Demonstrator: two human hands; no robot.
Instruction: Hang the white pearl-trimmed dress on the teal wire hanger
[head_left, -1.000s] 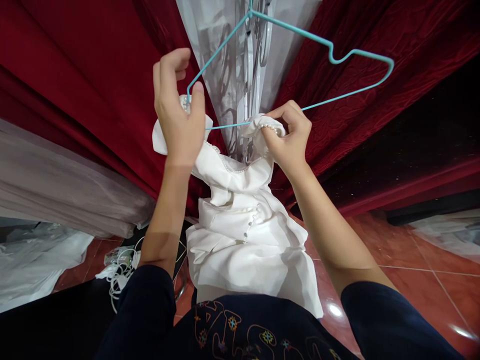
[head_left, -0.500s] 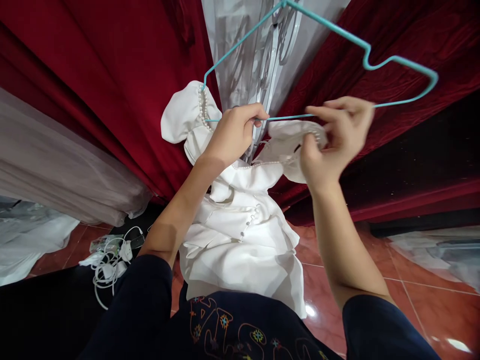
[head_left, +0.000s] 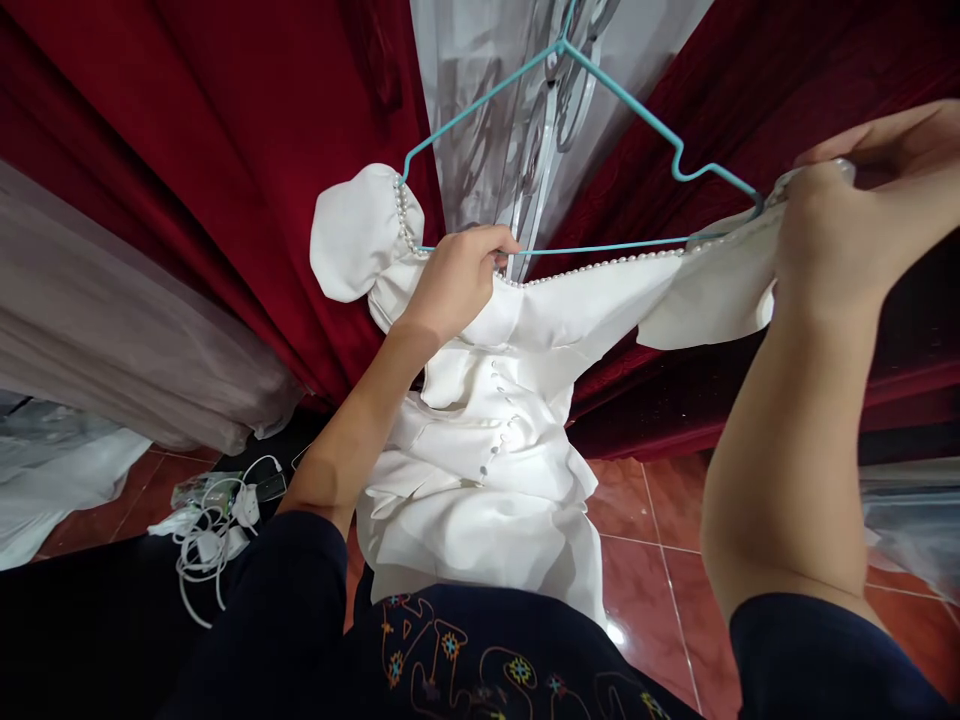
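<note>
A white dress (head_left: pixel 480 530) with buttons down its front hangs before me, its neckline edged with pearl beads. The left puff sleeve (head_left: pixel 356 235) sits over the left end of a turquoise wire hanger (head_left: pixel 480 95). My left hand (head_left: pixel 457 280) is closed around the hanger's bottom bar, at the dress's neckline. Out to the right, my right hand (head_left: pixel 855 210) grips the dress's other sleeve (head_left: pixel 705 295) and holds it stretched round the hanger's right end. That hand's fingertips are partly hidden behind the hand itself.
Dark red curtains (head_left: pixel 247 150) hang on both sides of a white metal scrollwork frame (head_left: pixel 544 140). At lower left, white cables (head_left: pixel 214 545) lie on a black surface (head_left: pixel 82 620). Red floor tiles (head_left: pixel 637 560) show below. Pale sheer fabric (head_left: pixel 135 310) hangs at left.
My right hand has pulled the sleeve far to the right, over the hanger's right end, drawing the neckline straight. The hanger has come lower in view, and my left hand still grips its bar.
</note>
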